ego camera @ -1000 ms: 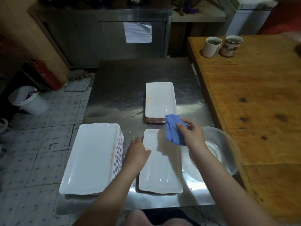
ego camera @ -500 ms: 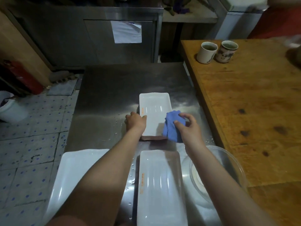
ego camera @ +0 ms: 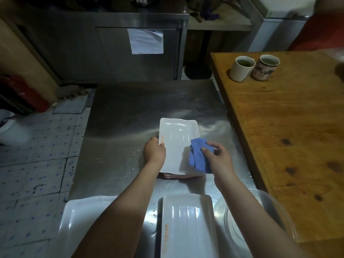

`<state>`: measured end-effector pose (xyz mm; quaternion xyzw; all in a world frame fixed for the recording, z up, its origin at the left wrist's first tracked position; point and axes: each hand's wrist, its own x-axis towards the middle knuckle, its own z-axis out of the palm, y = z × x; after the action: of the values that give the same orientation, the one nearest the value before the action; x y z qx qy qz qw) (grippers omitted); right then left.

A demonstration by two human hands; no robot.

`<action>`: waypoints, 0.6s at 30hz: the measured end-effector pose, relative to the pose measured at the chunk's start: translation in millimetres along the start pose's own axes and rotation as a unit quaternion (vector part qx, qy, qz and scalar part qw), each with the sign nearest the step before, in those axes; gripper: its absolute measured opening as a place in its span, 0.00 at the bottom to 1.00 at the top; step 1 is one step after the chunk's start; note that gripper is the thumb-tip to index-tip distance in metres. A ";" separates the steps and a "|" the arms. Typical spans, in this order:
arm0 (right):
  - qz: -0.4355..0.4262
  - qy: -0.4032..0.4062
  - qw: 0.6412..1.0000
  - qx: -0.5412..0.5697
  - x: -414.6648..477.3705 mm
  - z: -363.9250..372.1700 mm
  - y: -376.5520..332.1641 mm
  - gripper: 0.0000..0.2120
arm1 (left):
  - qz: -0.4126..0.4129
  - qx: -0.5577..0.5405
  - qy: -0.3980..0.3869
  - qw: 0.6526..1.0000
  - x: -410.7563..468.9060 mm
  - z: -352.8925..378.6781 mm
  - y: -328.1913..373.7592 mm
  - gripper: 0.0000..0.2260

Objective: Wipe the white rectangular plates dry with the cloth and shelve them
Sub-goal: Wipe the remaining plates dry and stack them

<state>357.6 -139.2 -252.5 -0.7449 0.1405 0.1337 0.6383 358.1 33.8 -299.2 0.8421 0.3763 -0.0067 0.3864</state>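
Note:
A stack of white rectangular plates [ego camera: 176, 138] stands mid-table on the steel table [ego camera: 130, 112]. My left hand [ego camera: 154, 152] grips the left edge of the top plate, which sits slightly askew on the stack. My right hand [ego camera: 217, 158] holds a crumpled blue cloth [ego camera: 198, 155] against the plate's right side. Closer to me lies another white rectangular plate [ego camera: 188, 226], and a taller pile of larger white plates [ego camera: 81, 220] sits at the near left, partly hidden by my left forearm.
A clear glass bowl [ego camera: 260, 216] stands at the near right of the steel table. A wooden table [ego camera: 297, 127] on the right carries two cups [ego camera: 242, 68]. A steel cabinet [ego camera: 111, 49] stands behind; tiled floor lies to the left.
Both hands have moved from the near plate forward to the far stack. My left hand has taken the top plate's left edge and the cloth now rests on it.

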 end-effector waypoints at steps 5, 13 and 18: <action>-0.019 -0.003 1.000 0.007 -3.5 -2.1 -5.5 0.08 | -0.033 -0.070 0.018 0.997 -6.2 -13.4 1.8 0.07; -0.059 -0.001 0.998 0.015 -19.7 -19.4 -28.2 0.10 | -0.061 -0.174 -0.006 0.983 -25.1 -40.8 3.8 0.10; -0.094 0.002 0.995 0.019 -39.5 -36.3 -43.9 0.11 | -0.075 -0.240 -0.047 0.967 -49.4 -51.5 15.3 0.13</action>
<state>338.5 -167.2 -192.1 -0.7430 0.0737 0.0694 0.6616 318.0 30.1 -238.3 0.6925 0.4107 0.0150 0.5930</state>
